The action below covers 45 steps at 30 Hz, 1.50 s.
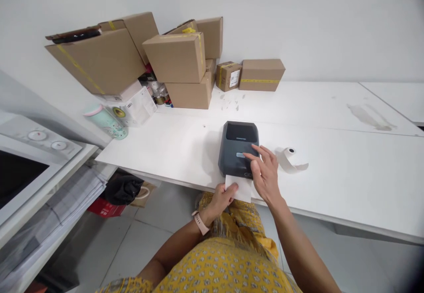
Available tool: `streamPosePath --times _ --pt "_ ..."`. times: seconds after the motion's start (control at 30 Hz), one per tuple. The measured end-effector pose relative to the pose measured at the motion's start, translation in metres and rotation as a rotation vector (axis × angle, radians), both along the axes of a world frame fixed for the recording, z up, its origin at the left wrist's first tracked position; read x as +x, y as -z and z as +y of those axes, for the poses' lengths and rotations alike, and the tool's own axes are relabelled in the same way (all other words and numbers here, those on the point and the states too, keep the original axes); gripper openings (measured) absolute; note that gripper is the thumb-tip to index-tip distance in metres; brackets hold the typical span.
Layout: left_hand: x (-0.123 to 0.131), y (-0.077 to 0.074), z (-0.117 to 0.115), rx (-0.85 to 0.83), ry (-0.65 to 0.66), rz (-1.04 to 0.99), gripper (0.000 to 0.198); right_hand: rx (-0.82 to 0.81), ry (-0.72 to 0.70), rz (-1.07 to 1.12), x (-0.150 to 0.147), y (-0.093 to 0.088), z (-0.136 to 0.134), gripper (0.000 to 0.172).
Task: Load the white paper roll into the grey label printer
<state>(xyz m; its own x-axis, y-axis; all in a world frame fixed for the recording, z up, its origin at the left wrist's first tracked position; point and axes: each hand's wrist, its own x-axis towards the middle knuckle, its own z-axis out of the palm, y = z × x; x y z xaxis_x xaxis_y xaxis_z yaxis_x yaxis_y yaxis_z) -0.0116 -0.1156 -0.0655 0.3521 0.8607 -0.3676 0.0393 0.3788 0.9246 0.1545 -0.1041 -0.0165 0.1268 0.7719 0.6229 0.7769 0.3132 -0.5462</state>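
Observation:
A dark grey label printer (232, 152) stands on the white table near its front edge. White paper (244, 190) sticks out of the printer's front. My left hand (225, 199) pinches the paper's left side between thumb and fingers. Over the printer's right side is my right hand (265, 171), its fingers apart and holding nothing. Its index fingertip is at the light button on the printer's top; whether it presses cannot be told. To the right lies a paper roll (289, 154) with its loose end curling onto the table.
Cardboard boxes (175, 59) are stacked at the back left, with smaller boxes (263, 74) beside them. A mint tumbler (107, 123) leans at the table's left end. Further left, a microwave (36, 152) sits on a shelf. The table's front edge (331, 218) runs before me.

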Motion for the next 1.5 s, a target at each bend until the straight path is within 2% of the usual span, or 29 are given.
streamPosePath --times 0.23,0.37,0.5,0.57,0.63,0.73,0.8,0.9,0.97,1.07,1.17,1.33,1.4,1.5 --pt "-0.003 0.028 0.007 0.033 0.046 -0.014 0.06 -0.004 0.057 -0.257 -0.005 0.0 0.012 0.033" --pt "-0.002 0.033 0.009 0.02 0.061 -0.009 0.061 -0.009 0.052 -0.309 -0.006 -0.005 0.016 0.03" --pt "-0.002 0.023 0.009 0.016 0.077 0.021 0.06 -0.012 0.065 -0.332 -0.006 -0.007 0.019 0.026" --pt "-0.008 0.015 0.007 0.069 0.07 0.033 0.056 -0.022 0.06 -0.309 -0.006 -0.005 0.017 0.026" --pt "-0.017 0.006 0.006 0.197 -0.042 0.063 0.051 -0.045 0.035 -0.225 -0.005 0.001 0.011 0.029" --pt "-0.032 -0.005 0.012 0.432 -0.332 0.116 0.043 -0.073 -0.001 0.053 -0.003 0.015 0.0 0.038" --pt "-0.036 -0.012 0.02 0.544 -0.396 0.122 0.038 -0.09 0.046 0.298 -0.002 0.027 -0.007 0.048" --pt "-0.03 -0.019 0.034 0.584 -0.258 0.094 0.05 -0.191 0.127 0.564 0.0 0.041 -0.013 0.057" --pt "-0.02 -0.021 0.04 0.554 -0.179 0.061 0.056 -0.263 0.091 0.605 0.0 0.048 -0.014 0.06" --pt "-0.008 -0.02 0.042 0.524 -0.193 0.018 0.063 -0.285 0.018 0.567 -0.003 0.052 -0.013 0.062" --pt "-0.006 -0.018 0.041 0.507 -0.22 -0.014 0.064 -0.293 0.011 0.581 -0.005 0.052 -0.013 0.064" --pt "-0.009 -0.02 0.044 0.525 -0.231 -0.044 0.061 -0.302 -0.011 0.605 -0.004 0.046 -0.014 0.065" --pt "-0.009 -0.027 0.048 0.544 -0.253 -0.068 0.059 -0.264 -0.022 0.573 -0.002 0.038 -0.012 0.064" --pt "-0.007 -0.044 0.061 0.591 -0.265 -0.149 0.058 -0.174 -0.031 0.495 0.005 0.018 0.001 0.063"
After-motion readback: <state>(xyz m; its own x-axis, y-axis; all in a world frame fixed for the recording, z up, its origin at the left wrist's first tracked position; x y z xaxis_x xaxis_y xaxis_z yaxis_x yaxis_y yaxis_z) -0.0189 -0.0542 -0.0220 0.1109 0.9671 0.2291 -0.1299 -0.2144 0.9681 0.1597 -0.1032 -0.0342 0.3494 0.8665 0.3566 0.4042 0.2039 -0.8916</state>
